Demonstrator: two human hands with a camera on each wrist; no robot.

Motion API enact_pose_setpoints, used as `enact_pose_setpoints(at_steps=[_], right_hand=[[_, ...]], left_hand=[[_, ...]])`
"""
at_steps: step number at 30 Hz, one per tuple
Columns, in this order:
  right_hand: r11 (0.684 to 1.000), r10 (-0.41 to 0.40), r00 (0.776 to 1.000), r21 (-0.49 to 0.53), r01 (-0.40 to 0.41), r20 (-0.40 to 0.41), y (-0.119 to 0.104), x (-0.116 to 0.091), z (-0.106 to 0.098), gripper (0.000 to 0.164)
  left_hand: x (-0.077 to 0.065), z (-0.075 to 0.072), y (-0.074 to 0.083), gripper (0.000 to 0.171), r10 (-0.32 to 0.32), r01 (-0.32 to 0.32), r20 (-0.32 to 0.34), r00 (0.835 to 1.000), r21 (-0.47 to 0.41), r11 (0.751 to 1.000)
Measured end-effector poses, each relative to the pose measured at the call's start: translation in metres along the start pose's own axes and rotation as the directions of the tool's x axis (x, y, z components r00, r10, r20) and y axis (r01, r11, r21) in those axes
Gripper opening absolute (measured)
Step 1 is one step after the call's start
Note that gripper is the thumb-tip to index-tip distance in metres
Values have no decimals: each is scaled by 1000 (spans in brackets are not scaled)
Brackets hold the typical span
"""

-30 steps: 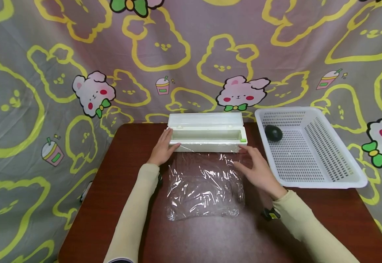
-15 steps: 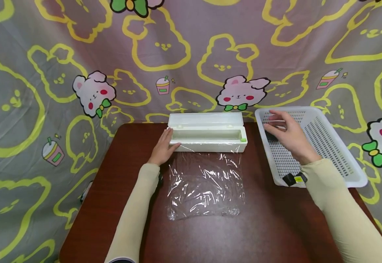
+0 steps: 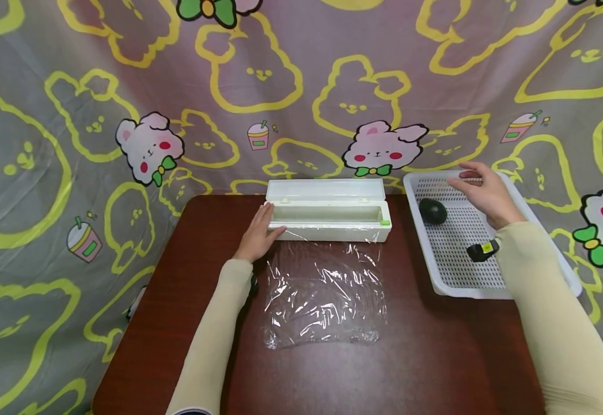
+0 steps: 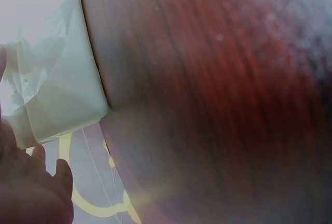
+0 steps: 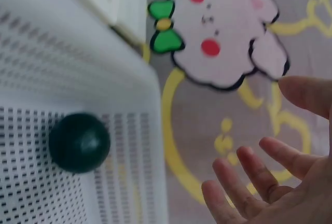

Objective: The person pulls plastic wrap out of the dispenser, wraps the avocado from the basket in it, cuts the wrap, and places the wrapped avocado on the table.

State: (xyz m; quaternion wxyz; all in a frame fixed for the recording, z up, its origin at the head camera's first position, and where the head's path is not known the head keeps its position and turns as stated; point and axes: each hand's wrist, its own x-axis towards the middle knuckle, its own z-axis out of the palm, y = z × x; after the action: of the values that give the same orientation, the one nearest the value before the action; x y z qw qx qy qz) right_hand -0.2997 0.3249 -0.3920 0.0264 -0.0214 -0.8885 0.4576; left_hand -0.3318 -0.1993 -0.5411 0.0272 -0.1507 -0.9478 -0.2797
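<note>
Touching the white cling-film dispenser [image 3: 327,233], the left hand [image 3: 256,235] lies straight-fingered; the right hand [image 3: 490,197], fingers relaxed, hovers over the perforated basket [image 3: 469,292] holding an avocado [image 3: 432,212].

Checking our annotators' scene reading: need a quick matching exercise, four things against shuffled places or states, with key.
Things:
1. white box
2. clear film
3. dark green object
4. right hand

Places or states:
A. spread on the table
B. holding nothing
C. inside the white basket
D. lid raised

Pairs: 1-D, 2-A, 3-C, 4-B
</note>
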Motion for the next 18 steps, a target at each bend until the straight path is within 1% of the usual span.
enact_pose_setpoints(at_steps=[8, 13, 16, 18], right_hand=[[998, 64, 998, -22, -63, 17, 21, 13, 0, 82], [997, 76, 997, -24, -75, 34, 33, 20, 0, 82], [995, 101, 993, -21, -100, 53, 40, 22, 0, 86], [991, 133, 989, -22, -132, 66, 46, 23, 0, 89]], left_hand=[[0, 1, -2, 84, -3, 3, -2, 1000, -6, 1000], [0, 1, -2, 84, 4, -5, -7, 1000, -19, 1000], [0, 2, -2, 84, 10, -10, -14, 1000, -26, 1000], [0, 2, -2, 84, 10, -10, -11, 1000, -28, 1000]])
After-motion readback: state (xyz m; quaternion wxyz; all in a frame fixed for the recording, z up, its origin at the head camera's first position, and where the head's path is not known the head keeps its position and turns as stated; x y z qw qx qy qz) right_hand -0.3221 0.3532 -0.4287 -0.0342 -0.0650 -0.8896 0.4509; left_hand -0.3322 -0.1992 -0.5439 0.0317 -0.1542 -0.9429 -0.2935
